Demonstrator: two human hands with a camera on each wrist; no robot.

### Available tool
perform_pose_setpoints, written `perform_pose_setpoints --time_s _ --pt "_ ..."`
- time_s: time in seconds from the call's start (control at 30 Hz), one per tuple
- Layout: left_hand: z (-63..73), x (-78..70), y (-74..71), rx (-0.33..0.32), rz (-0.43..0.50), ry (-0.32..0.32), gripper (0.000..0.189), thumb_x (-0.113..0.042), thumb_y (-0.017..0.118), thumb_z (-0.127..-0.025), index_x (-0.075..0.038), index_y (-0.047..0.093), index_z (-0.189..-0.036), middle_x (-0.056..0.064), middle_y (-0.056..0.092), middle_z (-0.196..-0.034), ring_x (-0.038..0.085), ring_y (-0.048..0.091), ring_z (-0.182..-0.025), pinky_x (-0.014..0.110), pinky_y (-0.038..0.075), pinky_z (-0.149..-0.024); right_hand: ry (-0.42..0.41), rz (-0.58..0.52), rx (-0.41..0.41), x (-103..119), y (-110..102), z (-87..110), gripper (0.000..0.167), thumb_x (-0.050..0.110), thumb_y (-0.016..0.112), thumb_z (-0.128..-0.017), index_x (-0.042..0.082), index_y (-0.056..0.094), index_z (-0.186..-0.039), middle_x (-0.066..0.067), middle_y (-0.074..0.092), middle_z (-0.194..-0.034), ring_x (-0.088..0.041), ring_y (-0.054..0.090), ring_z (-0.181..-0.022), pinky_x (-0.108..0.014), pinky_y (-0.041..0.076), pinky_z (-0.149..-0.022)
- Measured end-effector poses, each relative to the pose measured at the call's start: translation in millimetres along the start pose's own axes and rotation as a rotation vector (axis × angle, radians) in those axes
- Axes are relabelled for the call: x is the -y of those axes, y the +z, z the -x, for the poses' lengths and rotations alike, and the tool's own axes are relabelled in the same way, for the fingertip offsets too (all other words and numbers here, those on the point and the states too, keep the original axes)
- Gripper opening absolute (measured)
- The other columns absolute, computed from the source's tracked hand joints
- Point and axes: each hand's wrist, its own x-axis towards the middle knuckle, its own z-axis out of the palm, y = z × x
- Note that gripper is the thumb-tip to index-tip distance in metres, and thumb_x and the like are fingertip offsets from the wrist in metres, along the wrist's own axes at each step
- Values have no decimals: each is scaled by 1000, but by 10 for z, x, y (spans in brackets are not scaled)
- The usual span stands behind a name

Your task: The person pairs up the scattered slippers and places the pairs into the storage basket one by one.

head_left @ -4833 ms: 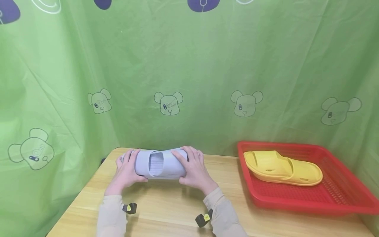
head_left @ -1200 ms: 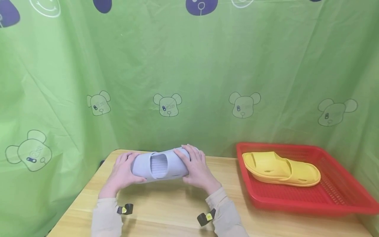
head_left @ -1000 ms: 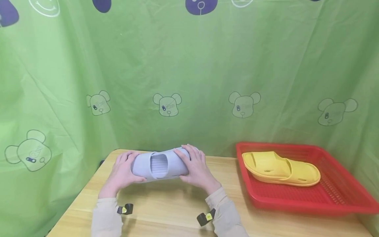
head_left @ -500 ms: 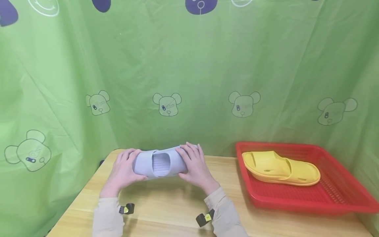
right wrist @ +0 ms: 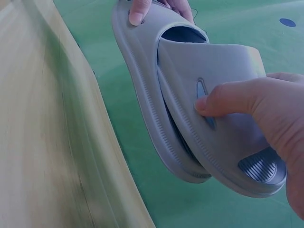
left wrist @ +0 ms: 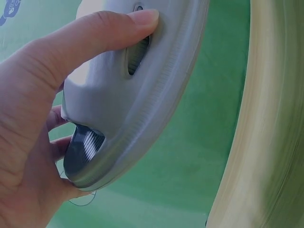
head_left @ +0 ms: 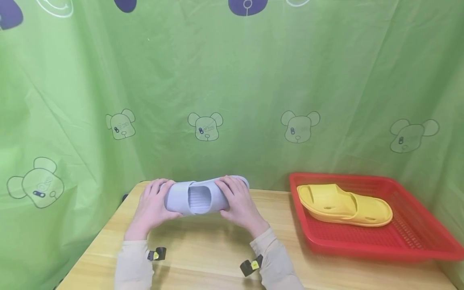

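Two light grey-blue slippers are held together above the table, nested against each other with their toe ends pointing opposite ways. My left hand grips the strap of the left slipper, its thumb over a side slot in the left wrist view. At the other end, my right hand grips the right slipper, thumb pressed by its slot. Between the two straps a ribbed insole shows. A rounded end sticks out behind my right hand. Most far-side fingers are hidden in the wrist views.
To the right stands a red plastic basket with perforated walls. Inside it lies a pair of yellow slippers, nested alike. A green curtain hangs behind the table. Black wrist cameras sit on both sleeves.
Over the last second the slippers have come up slightly and the left end has risen, so the pair tilts less. More of the right end shows behind my right hand. Both grips stay.
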Motion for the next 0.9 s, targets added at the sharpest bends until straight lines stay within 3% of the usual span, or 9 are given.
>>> perform_pose_setpoints --time_s 0.27,0.57,0.9 --pt "-11 -25 41 14 -1 -5 100 -42 94 -48 -17 51 -135 14 49 -138 40 36 -132 67 32 -106 -15 -8 -34 -17 -25 10 90 25 89 -53 13 53 -136 -6 56 -130 -26 51 -122 -46 34 -114" --pt "-2 -24 35 82 25 -64 102 -44 92 -51 -21 46 -139 17 38 -149 43 24 -142 70 24 -111 -7 -2 -19 -5 -41 18 88 27 86 -55 14 54 -136 -5 57 -131 -25 51 -122 -44 35 -113" --pt "-1 -15 35 112 44 -97 106 -44 91 -53 -24 42 -144 17 30 -156 43 18 -144 72 20 -111 -5 -7 -28 4 -38 11 86 27 87 -55 14 55 -134 -5 58 -129 -24 51 -120 -45 35 -112"
